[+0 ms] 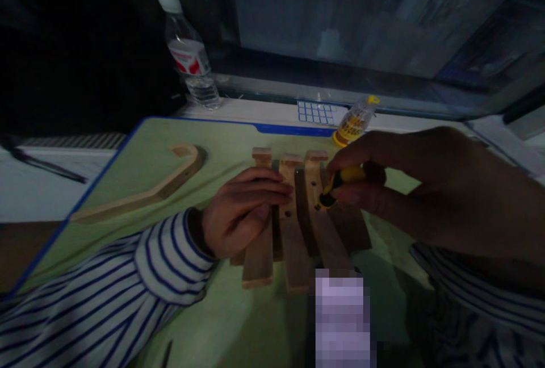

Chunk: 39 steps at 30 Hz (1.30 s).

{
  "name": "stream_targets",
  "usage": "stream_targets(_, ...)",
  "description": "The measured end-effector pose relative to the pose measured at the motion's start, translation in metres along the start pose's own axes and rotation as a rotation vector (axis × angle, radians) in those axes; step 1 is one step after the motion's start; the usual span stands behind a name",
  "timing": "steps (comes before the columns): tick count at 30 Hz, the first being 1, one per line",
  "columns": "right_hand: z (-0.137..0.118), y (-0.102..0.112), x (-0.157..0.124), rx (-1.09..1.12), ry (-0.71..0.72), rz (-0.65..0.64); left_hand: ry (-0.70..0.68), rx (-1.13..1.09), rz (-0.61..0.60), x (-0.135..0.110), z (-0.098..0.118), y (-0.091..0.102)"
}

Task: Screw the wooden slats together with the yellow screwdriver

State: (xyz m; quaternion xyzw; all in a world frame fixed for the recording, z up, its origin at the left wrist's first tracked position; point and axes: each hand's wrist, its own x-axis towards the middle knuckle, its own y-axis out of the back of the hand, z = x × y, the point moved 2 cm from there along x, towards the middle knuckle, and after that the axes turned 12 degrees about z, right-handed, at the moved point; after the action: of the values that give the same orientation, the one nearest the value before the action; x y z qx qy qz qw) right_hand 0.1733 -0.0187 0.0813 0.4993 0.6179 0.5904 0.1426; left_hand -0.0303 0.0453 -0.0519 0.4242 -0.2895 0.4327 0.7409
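Observation:
Several curved wooden slats with hooked upper ends lie side by side across wooden crosspieces. My left hand (pixel 240 209) lies over the left wooden slat (pixel 258 266), its fingers stretched toward the middle slat (pixel 296 263); its thumb is bent. My right hand (pixel 409 186) pinches a short yellow-and-black screwdriver (pixel 351 175) between thumb and fingers. The tool slants down to the right slat (pixel 330 237), with its lower end at a dark hole or screw there. Another dark hole shows higher on that slat. The slats' undersides are hidden.
A loose hooked wooden piece (pixel 170 183) lies left on the pale green, blue-edged board (pixel 128 158). Behind it stand a water bottle (pixel 187 53) and a clear container with a yellow base (pixel 353 124). A blue grid sheet (pixel 315 112) lies by the window. A pixelated patch covers the lower front.

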Motion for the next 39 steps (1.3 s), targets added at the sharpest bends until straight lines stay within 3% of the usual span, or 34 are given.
stream_targets(8,0.001,-0.005,0.001,-0.024,0.071,0.010,0.004,-0.001,-0.015,-0.002,-0.002,0.000)
stream_targets(15,0.000,-0.008,0.003,0.033,0.014,0.004,0.025,-0.017,0.001,-0.003,-0.002,0.000)
stream_targets(20,0.001,-0.008,0.004,0.101,0.117,0.028,0.030,-0.006,0.002,-0.002,-0.001,0.000)
stream_targets(39,0.008,0.000,-0.008,0.019,0.055,-0.040,0.034,-0.018,0.005,0.001,0.003,-0.001)
